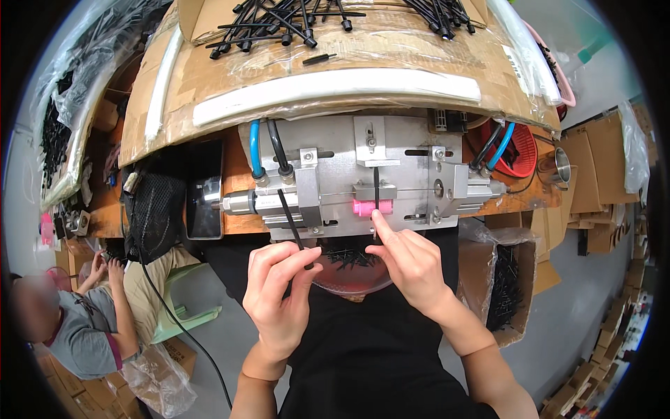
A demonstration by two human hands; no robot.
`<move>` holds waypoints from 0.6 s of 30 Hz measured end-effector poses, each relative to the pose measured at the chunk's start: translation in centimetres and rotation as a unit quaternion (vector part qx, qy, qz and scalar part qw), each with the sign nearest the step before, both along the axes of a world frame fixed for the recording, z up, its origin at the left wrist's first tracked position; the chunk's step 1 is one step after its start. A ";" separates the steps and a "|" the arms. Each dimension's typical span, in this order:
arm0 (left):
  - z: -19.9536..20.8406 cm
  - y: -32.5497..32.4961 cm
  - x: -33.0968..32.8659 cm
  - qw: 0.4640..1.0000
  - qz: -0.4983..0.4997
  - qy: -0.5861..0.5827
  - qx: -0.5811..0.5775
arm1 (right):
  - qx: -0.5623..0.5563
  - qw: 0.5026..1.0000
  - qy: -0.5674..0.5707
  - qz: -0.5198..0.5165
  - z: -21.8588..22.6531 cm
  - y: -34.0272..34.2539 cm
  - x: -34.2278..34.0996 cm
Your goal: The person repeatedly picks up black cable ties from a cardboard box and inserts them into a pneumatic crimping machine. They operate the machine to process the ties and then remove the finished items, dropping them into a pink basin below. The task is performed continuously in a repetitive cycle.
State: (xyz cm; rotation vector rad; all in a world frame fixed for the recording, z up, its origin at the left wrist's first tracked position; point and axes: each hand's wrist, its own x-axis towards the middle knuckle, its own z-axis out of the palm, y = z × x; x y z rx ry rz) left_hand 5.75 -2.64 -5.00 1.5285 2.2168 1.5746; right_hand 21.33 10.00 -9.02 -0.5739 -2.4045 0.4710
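My left hand [279, 297] pinches a thin black rod [290, 218] between thumb and fingers. Its upper end slants up in front of the left air cylinder [269, 202] of a metal fixture [342, 150]. Another black rod [377, 183] stands lengthwise in the middle of that fixture, over a pink cylindrical piece [363, 207]. On the right, my right hand [415, 269] has its index finger stretched out, the tip against this rod at the pink piece. The thumb is apart from the index finger, and the other fingers are bent.
Black rods with thick heads [300, 31] lie on the cardboard above the fixture. Below it, a bowl [352, 279] holds small black parts. At right are a red basket [520, 153], a metal cup [555, 167] and a parts box [509, 286]. A co-worker [91, 321] sits at left.
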 end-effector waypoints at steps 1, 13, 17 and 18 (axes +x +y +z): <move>0.0 0.0 -0.1 1.000 0.000 0.001 0.002 | 0.007 1.000 -0.005 0.002 0.0 0.1 -0.1; 0.0 -0.5 -0.6 1.000 0.004 -0.015 0.015 | 0.150 0.987 0.055 0.018 11.1 8.0 -7.9; 0.6 -0.5 -0.3 1.000 0.001 -0.012 0.025 | 0.140 0.984 -0.095 0.055 13.1 14.5 -13.9; 0.7 -0.5 -0.4 1.000 0.000 -0.011 0.026 | 0.123 0.982 -0.119 0.077 13.2 15.3 -14.3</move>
